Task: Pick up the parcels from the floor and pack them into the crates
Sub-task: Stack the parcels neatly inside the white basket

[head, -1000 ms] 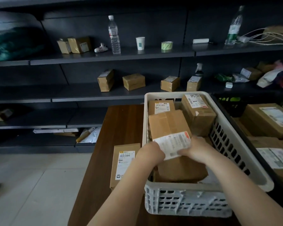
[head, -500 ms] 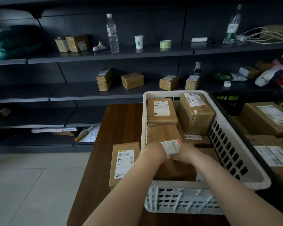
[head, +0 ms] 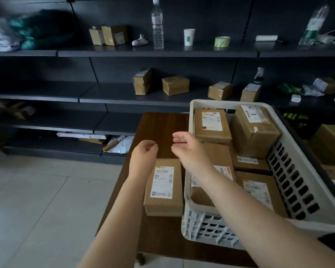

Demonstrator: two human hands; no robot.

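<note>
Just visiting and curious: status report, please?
Both hands, left hand and right hand, empty above the table. One parcel waits beside the white crate. Nothing in the way.

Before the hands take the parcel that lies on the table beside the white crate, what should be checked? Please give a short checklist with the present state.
1. Both hands free: left hand and right hand hold nothing. Ok.
2. Flat parcel unobstructed: it lies flat on the table, label up, nothing on it. Ok.
3. Parcel apart from the white crate: very close, a gap cannot be told.
4. Room in the crate: the visible floor is covered with parcels. Not ok.
5. Parcel weight: cannot tell.
</note>
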